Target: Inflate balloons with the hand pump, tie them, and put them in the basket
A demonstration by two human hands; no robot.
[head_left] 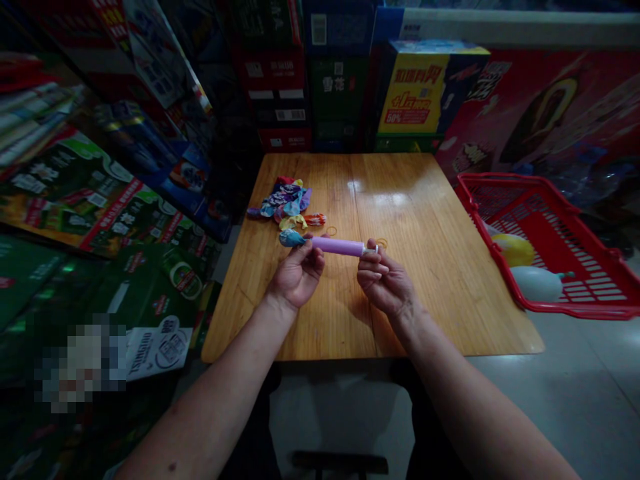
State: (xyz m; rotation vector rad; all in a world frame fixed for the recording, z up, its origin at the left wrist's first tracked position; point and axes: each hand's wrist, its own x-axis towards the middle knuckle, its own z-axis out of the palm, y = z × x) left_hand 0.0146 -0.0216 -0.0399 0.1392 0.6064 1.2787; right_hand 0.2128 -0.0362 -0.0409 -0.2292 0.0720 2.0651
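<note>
A purple hand balloon pump [339,247] is held level above the wooden table, between my two hands. My left hand [300,273] pinches the neck of a blue balloon [290,238] at the pump's left end. That balloon is small and slightly swollen; its mouth is hidden by my fingers. My right hand [387,277] is closed around the white handle [371,250] at the pump's right end. Beyond my left hand lies a pile of flat, patterned balloons [285,200] in several colours. Near the pump are yellow rubber bands [331,231] on the table.
The wooden table [440,307] stands before me. To its right, a red basket [520,190] holds a yellow balloon [515,249] and a pale inflated balloon [537,285]. Stacked drink cartons [330,87] line the back, and green beer cartons [150,287] crowd the left side.
</note>
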